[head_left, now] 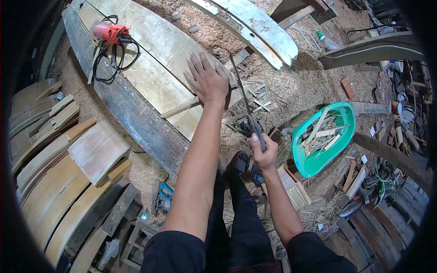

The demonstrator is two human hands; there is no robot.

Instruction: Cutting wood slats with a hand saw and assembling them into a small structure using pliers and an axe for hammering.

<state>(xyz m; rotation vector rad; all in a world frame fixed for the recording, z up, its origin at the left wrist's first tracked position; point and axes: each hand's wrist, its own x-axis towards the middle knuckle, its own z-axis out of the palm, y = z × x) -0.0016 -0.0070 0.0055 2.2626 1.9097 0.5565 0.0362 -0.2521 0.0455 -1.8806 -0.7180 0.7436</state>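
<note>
My left hand lies flat with fingers spread, pressing down near a narrow wooden strip that crosses the pale planks of the bench. The strip passes under my palm toward the bench's right edge. My right hand is closed round the dark handle of a long, thin hand saw. Its blade points away from me and stands nearly edge-on beside the strip's right end. Teeth cannot be made out, nor whether the blade touches the wood.
A red power tool with a coiled black cord rests on the bench's far left. At right is a green tub of wood scraps. Curved wooden pieces are stacked at left. A blue power tool lies low by my left arm. Shavings cover the floor.
</note>
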